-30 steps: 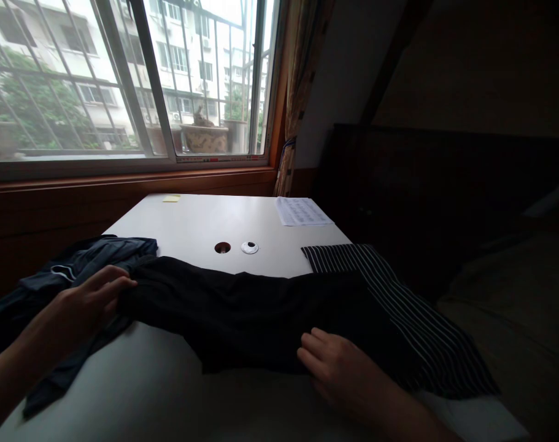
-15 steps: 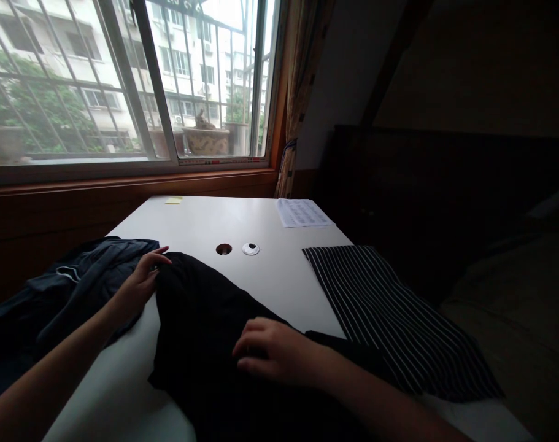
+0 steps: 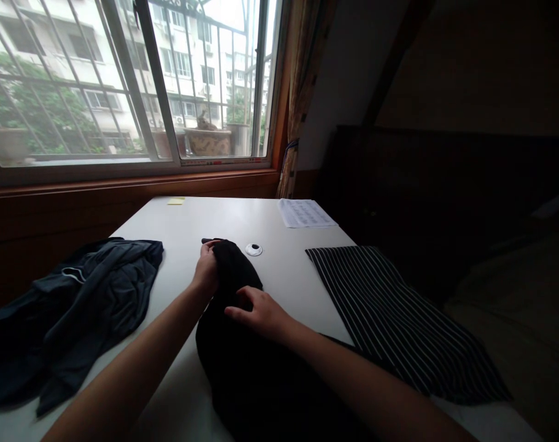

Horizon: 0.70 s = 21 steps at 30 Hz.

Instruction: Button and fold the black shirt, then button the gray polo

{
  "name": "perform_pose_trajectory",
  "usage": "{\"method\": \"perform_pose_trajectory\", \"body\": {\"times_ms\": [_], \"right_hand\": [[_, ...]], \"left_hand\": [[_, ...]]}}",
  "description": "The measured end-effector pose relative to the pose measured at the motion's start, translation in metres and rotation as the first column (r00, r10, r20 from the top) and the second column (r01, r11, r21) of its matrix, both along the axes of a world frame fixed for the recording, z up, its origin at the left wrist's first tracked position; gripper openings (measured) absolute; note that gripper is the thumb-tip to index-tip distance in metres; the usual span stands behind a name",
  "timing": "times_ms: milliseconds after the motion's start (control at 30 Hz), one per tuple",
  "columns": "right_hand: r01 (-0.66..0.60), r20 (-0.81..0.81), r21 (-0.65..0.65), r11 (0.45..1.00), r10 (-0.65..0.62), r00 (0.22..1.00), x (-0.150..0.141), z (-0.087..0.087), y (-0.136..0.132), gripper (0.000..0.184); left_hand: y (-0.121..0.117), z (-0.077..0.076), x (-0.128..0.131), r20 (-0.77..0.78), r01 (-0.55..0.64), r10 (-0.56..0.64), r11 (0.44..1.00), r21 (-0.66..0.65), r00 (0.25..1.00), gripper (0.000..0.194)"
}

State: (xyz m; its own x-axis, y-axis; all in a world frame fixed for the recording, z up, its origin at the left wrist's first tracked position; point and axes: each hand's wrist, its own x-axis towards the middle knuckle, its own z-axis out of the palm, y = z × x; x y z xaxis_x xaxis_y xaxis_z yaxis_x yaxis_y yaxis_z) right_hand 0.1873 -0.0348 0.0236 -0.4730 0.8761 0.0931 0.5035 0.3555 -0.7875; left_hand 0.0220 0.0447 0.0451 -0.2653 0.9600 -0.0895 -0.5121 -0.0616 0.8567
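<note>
A black garment (image 3: pixel 251 380), its exact kind unclear in the dark, lies bunched across the near middle of the white table and runs toward me. My left hand (image 3: pixel 207 269) is closed on its far end, lifting that part into a fold. A small dark tip shows just beyond those fingers. Over the garment's middle is my right hand (image 3: pixel 265 314), thumb and forefinger apart, touching or just above the fabric. To the left is a crumpled dark blue-grey garment (image 3: pixel 95 294) with a white loop on it. A black cloth with white stripes (image 3: pixel 389 301) lies flat on the right.
The white table (image 3: pixel 205 215) has a round white cable-hole cover (image 3: pixel 254 250) near its middle. Printed papers (image 3: pixel 305 213) lie at the far right corner, a yellow sticky note (image 3: pixel 176 201) at the far left. Beyond stands a barred window (image 3: pixel 205 80) with a curtain (image 3: pixel 297 92).
My left hand has moved right, carrying the far end of the black garment away from the blue-grey one and over the open cable hole. My right hand has shifted slightly farther from me.
</note>
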Motion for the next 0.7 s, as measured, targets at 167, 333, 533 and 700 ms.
{"method": "perform_pose_trajectory", "body": {"times_ms": [167,333,533,700], "right_hand": [[0.104,-0.062,-0.099,0.99,-0.11,0.992,-0.012,-0.009,0.008,0.013],[0.142,-0.162,-0.155,0.978,-0.167,0.973,-0.004,-0.012,0.015,0.022],[0.108,-0.396,-0.327,0.939,-0.24,0.886,-0.005,-0.007,0.017,0.018],[0.051,-0.63,-0.435,0.899,-0.344,0.697,0.02,0.024,0.034,0.02]], "left_hand": [[-0.033,0.0,-0.003,-0.121,0.172,-0.168,0.985,0.018,0.978,0.032],[-0.097,-0.019,-0.041,-0.737,0.265,-0.118,0.961,0.086,0.666,0.047],[-0.133,-0.039,-0.066,-0.957,0.41,-0.143,0.912,-0.028,0.253,0.031],[-0.12,-0.008,-0.082,-0.672,0.314,-0.297,0.944,-0.101,0.678,0.026]]}}
